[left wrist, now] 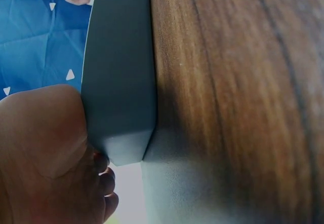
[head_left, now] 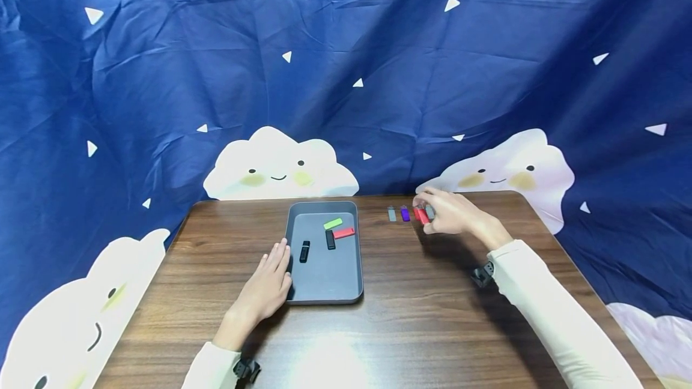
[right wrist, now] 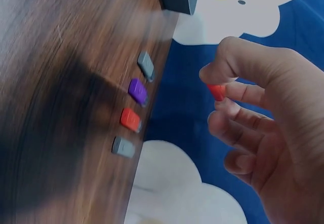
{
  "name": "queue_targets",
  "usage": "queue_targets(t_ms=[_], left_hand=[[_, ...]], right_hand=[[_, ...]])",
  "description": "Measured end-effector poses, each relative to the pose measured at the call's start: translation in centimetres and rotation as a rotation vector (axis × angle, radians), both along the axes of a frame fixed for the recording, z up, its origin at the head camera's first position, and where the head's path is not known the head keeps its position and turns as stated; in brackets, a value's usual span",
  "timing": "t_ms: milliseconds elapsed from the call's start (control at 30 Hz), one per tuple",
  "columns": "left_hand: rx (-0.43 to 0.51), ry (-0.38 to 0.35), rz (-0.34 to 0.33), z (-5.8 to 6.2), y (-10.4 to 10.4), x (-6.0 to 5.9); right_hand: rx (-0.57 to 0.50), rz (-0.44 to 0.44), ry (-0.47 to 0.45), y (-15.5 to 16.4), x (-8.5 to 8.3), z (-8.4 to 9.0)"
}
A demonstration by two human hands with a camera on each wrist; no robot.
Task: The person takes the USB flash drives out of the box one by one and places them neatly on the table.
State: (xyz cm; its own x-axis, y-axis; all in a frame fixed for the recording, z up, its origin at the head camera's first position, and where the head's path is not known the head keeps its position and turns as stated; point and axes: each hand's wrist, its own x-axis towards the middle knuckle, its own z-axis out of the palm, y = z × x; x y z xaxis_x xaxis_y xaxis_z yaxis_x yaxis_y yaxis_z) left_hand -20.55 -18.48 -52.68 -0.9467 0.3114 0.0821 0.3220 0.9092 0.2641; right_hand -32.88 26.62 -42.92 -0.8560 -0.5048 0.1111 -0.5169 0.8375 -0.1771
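In the head view my right hand (head_left: 454,212) is over a row of small USB sticks at the table's back right. Thumb and fingers pinch a red USB stick (right wrist: 217,90), raised above the table. Below it in the row lie a purple USB stick (right wrist: 137,91), another red one (right wrist: 130,119) and two grey ones, the nearer a grey USB stick (right wrist: 123,147). My left hand (head_left: 266,284) rests with straight fingers against the left side of a grey tray (head_left: 324,293). Inside the tray are a green USB stick (head_left: 333,223), a red stick (head_left: 343,233) and two black sticks.
The wooden table (head_left: 411,329) reaches back to a blue curtain (head_left: 324,77) with white clouds and triangles. Its back edge runs close behind the row of sticks. The tray's raised walls stand between its contents and the row.
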Motion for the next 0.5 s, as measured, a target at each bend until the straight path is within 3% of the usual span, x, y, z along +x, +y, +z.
queue_targets(t_ms=[500], left_hand=[[0.032,0.025,-0.008,-0.1,0.0,0.1]], right_hand=[[-0.055,-0.069,-0.035,3.7,-1.2,-0.9]])
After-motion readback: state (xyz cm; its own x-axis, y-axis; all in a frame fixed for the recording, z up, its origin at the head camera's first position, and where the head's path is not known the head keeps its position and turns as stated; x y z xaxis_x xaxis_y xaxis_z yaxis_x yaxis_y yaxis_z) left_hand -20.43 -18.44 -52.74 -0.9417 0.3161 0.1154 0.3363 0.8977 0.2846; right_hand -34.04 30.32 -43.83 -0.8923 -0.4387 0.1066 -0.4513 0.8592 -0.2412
